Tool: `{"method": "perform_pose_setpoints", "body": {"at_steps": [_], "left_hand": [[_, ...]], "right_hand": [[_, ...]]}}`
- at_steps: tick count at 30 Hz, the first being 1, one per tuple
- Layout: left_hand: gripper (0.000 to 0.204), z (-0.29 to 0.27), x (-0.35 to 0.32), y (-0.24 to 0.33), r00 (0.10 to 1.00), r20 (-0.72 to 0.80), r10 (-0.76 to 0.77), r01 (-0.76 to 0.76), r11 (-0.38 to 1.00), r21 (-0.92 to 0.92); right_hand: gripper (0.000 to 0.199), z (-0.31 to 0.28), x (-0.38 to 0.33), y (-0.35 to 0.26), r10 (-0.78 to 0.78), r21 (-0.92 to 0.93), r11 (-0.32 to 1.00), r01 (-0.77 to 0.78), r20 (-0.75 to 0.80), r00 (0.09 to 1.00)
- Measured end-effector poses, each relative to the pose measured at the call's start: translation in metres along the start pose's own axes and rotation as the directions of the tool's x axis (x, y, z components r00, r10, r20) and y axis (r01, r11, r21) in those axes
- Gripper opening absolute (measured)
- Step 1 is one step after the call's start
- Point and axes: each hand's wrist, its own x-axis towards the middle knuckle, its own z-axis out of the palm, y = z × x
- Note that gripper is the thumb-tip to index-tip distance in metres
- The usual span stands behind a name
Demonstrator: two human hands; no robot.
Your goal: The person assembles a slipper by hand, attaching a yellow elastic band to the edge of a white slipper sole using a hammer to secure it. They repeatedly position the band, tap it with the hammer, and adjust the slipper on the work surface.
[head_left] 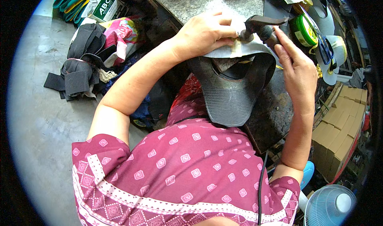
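Observation:
A shoe upper (pixel 229 102), black and textured on the outside with a pale grey lining (pixel 249 49), lies over the near edge of a speckled stone slab (pixel 181 1). Its rounded toe points toward my body. My left hand (pixel 205 33) presses on the pale edge, thumb and fingers closed on it. In my right hand (pixel 297 70) is a hammer (pixel 265 23) with a dark head, my index finger stretched along it. The hammer's round face is right beside my left fingertips, at the lining's edge. What lies under those fingertips is hidden.
On the right stand a green-and-yellow tub (pixel 304 31), blue-handled scissors (pixel 327 53) and pale shoe parts (pixel 338 50). Below them are a cardboard carton (pixel 337 118) and a fan (pixel 331 206). Black fabric scraps (pixel 79 72) and a white-and-green box (pixel 104 7) are at left.

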Motion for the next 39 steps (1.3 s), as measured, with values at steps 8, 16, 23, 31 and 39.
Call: {"method": "perform_pose_setpoints", "body": {"at_steps": [8, 16, 23, 31, 39], "left_hand": [[0.027, -0.001, -0.004, 0.001, 0.995, 0.008, -0.095, 0.095, 0.991, -0.091], [0.024, -0.009, -0.008, 0.002, 0.977, 0.07, -0.203, 0.214, 0.947, -0.238], [0.016, -0.007, -0.008, -0.003, 0.998, 0.028, -0.062, 0.065, 0.99, -0.122], [0.018, -0.005, -0.008, -0.003, 0.998, -0.005, -0.065, 0.064, 0.987, -0.146], [0.015, -0.008, -0.005, -0.002, 0.993, 0.018, -0.114, 0.115, 0.971, -0.211]], "right_hand": [[0.036, 0.011, -0.013, 0.004, 0.035, -0.155, 0.987, -0.03, 0.035, 0.999], [0.035, 0.009, -0.007, 0.011, 0.12, 0.017, 0.992, -0.122, 0.077, 0.99], [0.035, 0.0, 0.003, 0.001, 0.152, 0.484, 0.873, -0.05, -0.173, 0.973], [0.034, 0.003, -0.003, 0.001, -0.1, 0.162, 0.981, 0.11, -0.066, 0.993], [0.036, 0.017, -0.013, -0.004, 0.013, -0.022, 1.0, -0.013, 0.005, 1.0]]}}
